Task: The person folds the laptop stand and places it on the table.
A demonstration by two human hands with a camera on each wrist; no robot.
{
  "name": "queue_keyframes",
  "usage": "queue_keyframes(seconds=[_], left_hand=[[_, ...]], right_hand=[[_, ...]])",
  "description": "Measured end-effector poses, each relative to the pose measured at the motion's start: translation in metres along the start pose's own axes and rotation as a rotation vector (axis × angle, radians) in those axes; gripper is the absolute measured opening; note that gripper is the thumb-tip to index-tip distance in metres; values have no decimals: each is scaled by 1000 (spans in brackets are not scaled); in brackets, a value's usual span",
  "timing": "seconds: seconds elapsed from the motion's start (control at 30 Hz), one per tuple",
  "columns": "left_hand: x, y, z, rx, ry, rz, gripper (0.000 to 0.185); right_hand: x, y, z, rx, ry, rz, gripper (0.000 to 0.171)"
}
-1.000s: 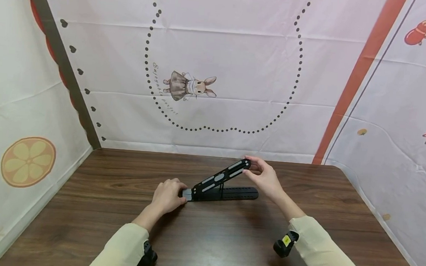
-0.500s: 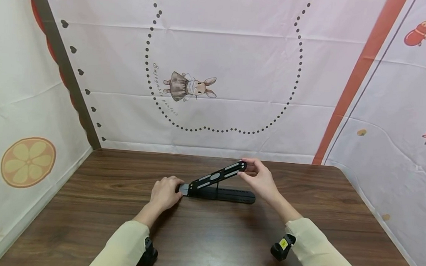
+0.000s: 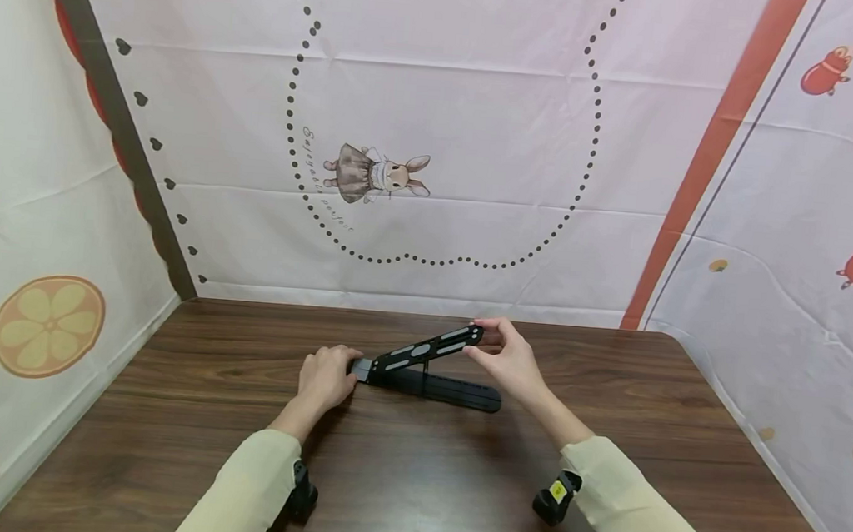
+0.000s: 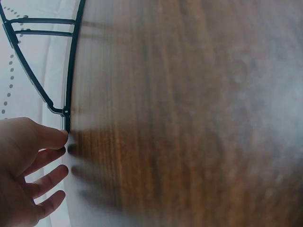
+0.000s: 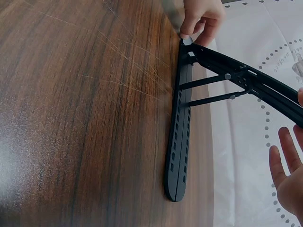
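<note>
A person sits at a dark wood table (image 3: 182, 414), cream sleeves showing, w/ a black folding stand (image 3: 425, 373) near the middle-back of the tabletop. The stand is a long slotted base lying flat on the wood and a top arm hinged at the left end, raised at a shallow angle, w/ two thin struts between arm and base. The left hand (image 3: 323, 377) is at the hinge end: the fingertips pinch or press the small grey tab there, other fingers loosely curled; whether it truly grips can't be told. The right hand (image 3: 505, 360) holds the raised tip of the top arm, thumb and forefinger pinching it, while the right-wrist view shows the remaining fingers spread and relaxed. A printed backdrop w/ a rabbit (image 3: 377, 174) in a dotted loop hangs behind; an orange slice print (image 3: 48, 326) is at left. Likely risks from here: the thin struts could slip out of the base slots if the arm is pushed down or lifted unevenly, letting the arm snap shut on a fingertip near the hinge. The base isn't clamped, so a sideways pull from the right hand could skid it across the smooth wood.
</note>
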State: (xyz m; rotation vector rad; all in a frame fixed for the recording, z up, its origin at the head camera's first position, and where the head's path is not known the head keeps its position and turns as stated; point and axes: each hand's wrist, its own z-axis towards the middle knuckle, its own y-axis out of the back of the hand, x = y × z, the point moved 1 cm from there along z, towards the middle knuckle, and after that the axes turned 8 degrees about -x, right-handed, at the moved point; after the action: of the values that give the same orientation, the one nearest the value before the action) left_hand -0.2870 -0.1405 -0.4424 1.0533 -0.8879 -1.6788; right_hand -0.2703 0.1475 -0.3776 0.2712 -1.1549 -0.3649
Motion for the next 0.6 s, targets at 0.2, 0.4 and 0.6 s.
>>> queue_keyframes(seconds=[0.2, 0.4, 0.6], left_hand=[[-1, -1, 3, 2, 25, -15, 34], [-10, 5, 1, -59, 18, -75, 34], [-29, 9, -5, -67, 28, -175, 40]], right_hand=[[3, -1, 0, -14, -28, 10, 41], [32, 4, -9, -2, -10, 15, 41], [41, 6, -12, 10, -33, 5, 41]])
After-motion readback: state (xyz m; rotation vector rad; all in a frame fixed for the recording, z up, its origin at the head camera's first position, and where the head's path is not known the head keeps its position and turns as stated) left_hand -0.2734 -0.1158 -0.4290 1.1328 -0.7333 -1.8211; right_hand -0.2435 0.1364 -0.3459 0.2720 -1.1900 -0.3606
